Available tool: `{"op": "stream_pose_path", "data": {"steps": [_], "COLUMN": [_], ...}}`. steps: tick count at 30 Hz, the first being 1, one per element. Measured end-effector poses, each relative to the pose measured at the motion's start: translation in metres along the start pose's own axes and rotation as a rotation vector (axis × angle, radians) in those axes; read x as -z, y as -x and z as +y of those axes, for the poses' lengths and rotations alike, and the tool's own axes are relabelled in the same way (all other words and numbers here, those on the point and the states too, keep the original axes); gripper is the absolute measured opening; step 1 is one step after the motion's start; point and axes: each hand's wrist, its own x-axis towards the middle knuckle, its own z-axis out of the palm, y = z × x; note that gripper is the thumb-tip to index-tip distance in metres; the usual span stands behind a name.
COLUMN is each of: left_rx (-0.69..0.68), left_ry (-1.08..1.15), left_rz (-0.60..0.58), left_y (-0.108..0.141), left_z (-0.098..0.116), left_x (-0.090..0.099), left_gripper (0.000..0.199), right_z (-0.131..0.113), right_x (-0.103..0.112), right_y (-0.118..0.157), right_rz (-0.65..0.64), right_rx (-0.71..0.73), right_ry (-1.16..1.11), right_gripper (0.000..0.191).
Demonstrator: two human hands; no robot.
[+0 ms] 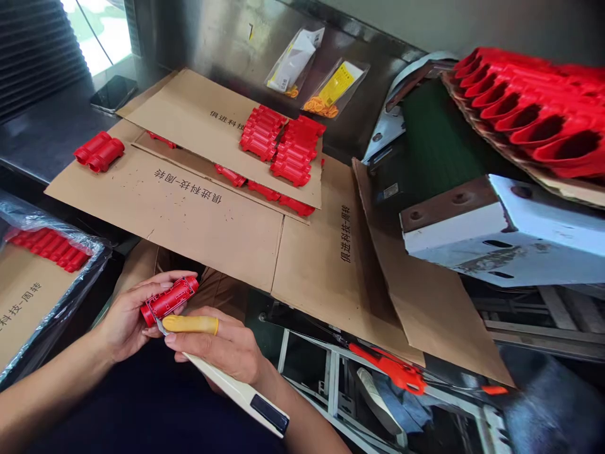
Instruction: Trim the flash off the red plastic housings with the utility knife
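A red plastic tube-shaped part [171, 300] is held in my left hand [133, 310], its fingers wrapped round the part above my lap. My right hand [222, 343] grips a cutter with a cream handle [236, 392] and a dark end. The cutter's blade touches the near left end of the red part. A yellow finger cot [190, 324] covers the right index finger, which lies close to the blade. Two more red parts [99, 151] sit on the cardboard [212, 233] ahead to the left.
Rows of red parts [283, 144] lie on stacked cardboard. Behind them are two plastic bags [295, 61] with orange cots. A phone [114, 94] lies back left. A lined box [97, 265] stands left. At right, a conveyor [439, 139] sits beside piled red parts [534, 107]; orange-handled tool [392, 369] below.
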Motion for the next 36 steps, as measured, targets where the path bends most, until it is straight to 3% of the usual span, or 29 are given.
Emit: {"op": "stream_pose_path", "data": {"steps": [6,8,12,14,16,18,20,22,29,36], "left_rx": [0.035,0.042,0.025,0.031,0.019,-0.031,-0.110,-0.210,-0.725,-0.820], "left_ry": [0.017,0.019,0.017,0.038,0.057,0.053,0.029,-0.014,-0.250,-0.394], "left_rz": [-0.061,-0.073,-0.045,-0.065,-0.088,-0.067,-0.029,-0.017,0.142,0.202], "left_y": [-0.002,-0.004,-0.008,-0.008,-0.006,-0.004,-0.002,-0.001,0.005,0.015], "left_z": [-0.004,-0.005,-0.004,-0.002,0.000,0.002,0.003,0.003,-0.006,-0.008], "left_x": [0.004,0.004,0.001,-0.001,-0.002,-0.003,-0.004,-0.005,-0.002,-0.003], "left_gripper": [0.038,0.037,0.039,0.042,0.043,0.044,0.046,0.048,0.040,0.035], "right_z": [0.004,0.003,-0.009,-0.015,-0.018,-0.016,-0.010,-0.005,-0.003,-0.001], "right_x": [-0.002,0.000,0.011,0.015,0.015,0.012,0.008,0.003,-0.005,-0.009], "right_y": [0.002,-0.001,-0.011,-0.012,-0.009,-0.002,0.005,0.010,0.006,0.004], "right_rz": [0.010,-0.048,-0.233,-0.279,-0.216,-0.045,0.125,0.206,0.275,0.302], "right_rx": [-0.041,-0.042,-0.137,-0.077,-0.019,-0.052,-0.103,-0.115,-0.076,-0.024], "right_ry": [-0.028,-0.032,-0.036,-0.089,-0.160,-0.181,-0.136,-0.052,0.211,0.253], "right_gripper": [0.012,0.010,0.025,0.026,0.020,0.014,0.013,0.015,0.035,0.035]}}
